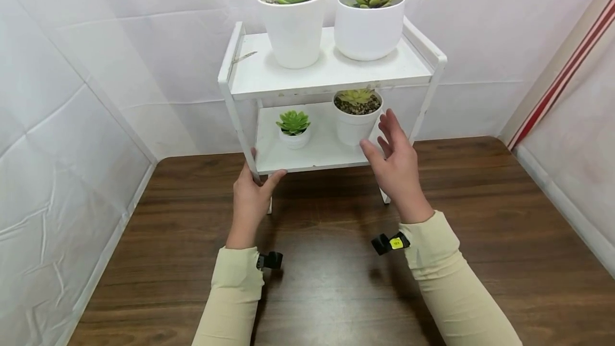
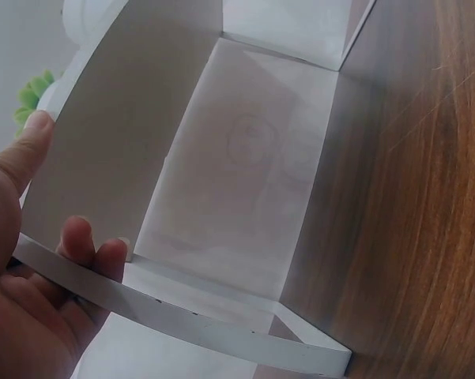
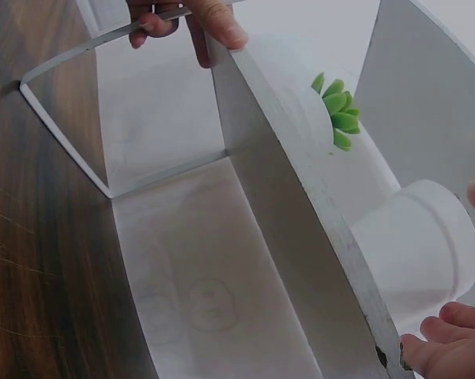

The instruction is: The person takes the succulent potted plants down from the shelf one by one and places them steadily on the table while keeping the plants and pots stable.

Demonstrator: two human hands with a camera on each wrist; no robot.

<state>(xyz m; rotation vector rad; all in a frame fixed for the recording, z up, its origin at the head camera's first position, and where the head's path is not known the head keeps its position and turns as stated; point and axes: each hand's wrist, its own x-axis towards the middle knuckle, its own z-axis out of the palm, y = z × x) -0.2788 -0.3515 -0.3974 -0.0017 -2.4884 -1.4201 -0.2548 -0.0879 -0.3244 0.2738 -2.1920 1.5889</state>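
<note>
A white two-tier plant stand (image 1: 331,81) stands on the wooden table. My left hand (image 1: 250,196) grips its left side at the lower tier, thumb along the front edge of the board and fingers curled round the leg. My right hand (image 1: 399,167) is held with fingers apart beside a white pot (image 1: 352,130) of gravel and a pale green succulent, on the lower tier's right. In the right wrist view its fingers (image 3: 454,335) are close to that pot; whether they touch it I cannot tell. A smaller potted green succulent (image 1: 294,131) sits left of it.
On the upper tier stand a tall white pot (image 1: 295,33) with a bright green succulent and a rounder white pot (image 1: 369,31) with a reddish-green one. White cloth (image 1: 480,41) hangs behind and at both sides. The brown wooden table (image 1: 322,282) extends in front.
</note>
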